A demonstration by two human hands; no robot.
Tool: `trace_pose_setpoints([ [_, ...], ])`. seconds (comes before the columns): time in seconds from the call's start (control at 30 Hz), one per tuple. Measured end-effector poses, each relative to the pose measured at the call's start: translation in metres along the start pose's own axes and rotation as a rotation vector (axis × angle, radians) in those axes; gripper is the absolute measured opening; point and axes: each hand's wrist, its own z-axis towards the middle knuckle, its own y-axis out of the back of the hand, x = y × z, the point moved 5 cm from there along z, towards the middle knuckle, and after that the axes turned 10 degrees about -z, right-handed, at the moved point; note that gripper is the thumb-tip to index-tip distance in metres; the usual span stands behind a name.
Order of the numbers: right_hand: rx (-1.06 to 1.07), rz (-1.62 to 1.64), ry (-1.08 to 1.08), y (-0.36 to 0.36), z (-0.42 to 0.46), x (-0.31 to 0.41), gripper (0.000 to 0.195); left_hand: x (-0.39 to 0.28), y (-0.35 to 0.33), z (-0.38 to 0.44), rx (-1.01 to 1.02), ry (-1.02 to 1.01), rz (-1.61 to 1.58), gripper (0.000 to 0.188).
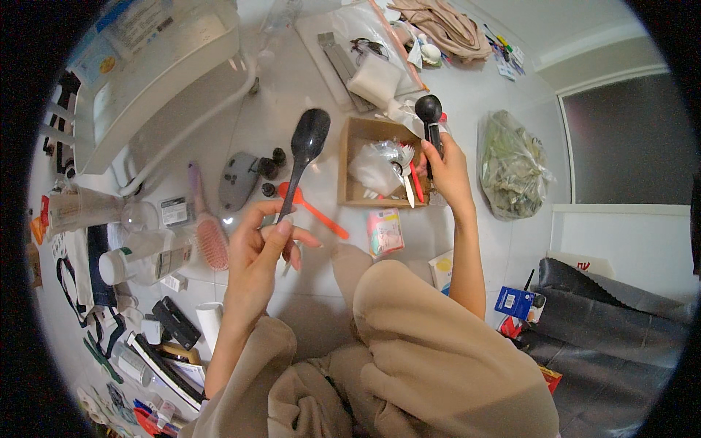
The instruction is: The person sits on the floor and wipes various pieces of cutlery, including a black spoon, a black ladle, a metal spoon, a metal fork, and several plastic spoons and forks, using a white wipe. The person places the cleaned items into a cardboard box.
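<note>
My left hand [268, 241] grips a black plastic spoon [311, 134] by its handle, the bowl pointing up and away from me. At the right edge of a cardboard box [345, 164], my right hand [446, 164] is closed on the handle of a black scoop [428, 108]. Inside the box lie a clear plastic bag [375, 167], a white plastic fork [407, 159], a red-handled utensil [417, 183] and other white utensils. An orange-red spoon [315, 211] rests on the tiled floor just right of my left hand. A small pink packet [385, 232] lies below the box.
At left stand a white plastic rack [159, 104], a pink hairbrush [211, 235], a grey pouch [239, 180] and a clear bottle [148, 260]. Right of the box is a tied plastic bag [512, 169]. Beyond it lie a zip bag [339, 27] and folded beige cloth [449, 24].
</note>
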Motion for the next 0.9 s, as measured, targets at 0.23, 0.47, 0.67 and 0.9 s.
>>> trace_pose_setpoints([
  [0.23, 0.398, 0.647, -0.225, -0.033, -0.023, 0.013, 0.019, 0.002, 0.004, -0.002, 0.026, 0.063, -0.021, 0.022],
  [0.47, 0.246, 0.02, -0.089, -0.056, -0.03, -0.017, 0.023, -0.004, 0.004, -0.008, 0.019, 0.06, -0.036, 0.017],
  [0.67, 0.137, -0.722, 0.232, -0.065, -0.045, 0.036, 0.044, -0.055, 0.038, -0.061, -0.083, -0.016, 0.02, 0.017],
  [0.9, 0.581, 0.015, 0.828, -0.081, -0.104, 0.295, 0.024, -0.109, 0.096, -0.239, -0.52, -0.331, 0.016, 0.019],
])
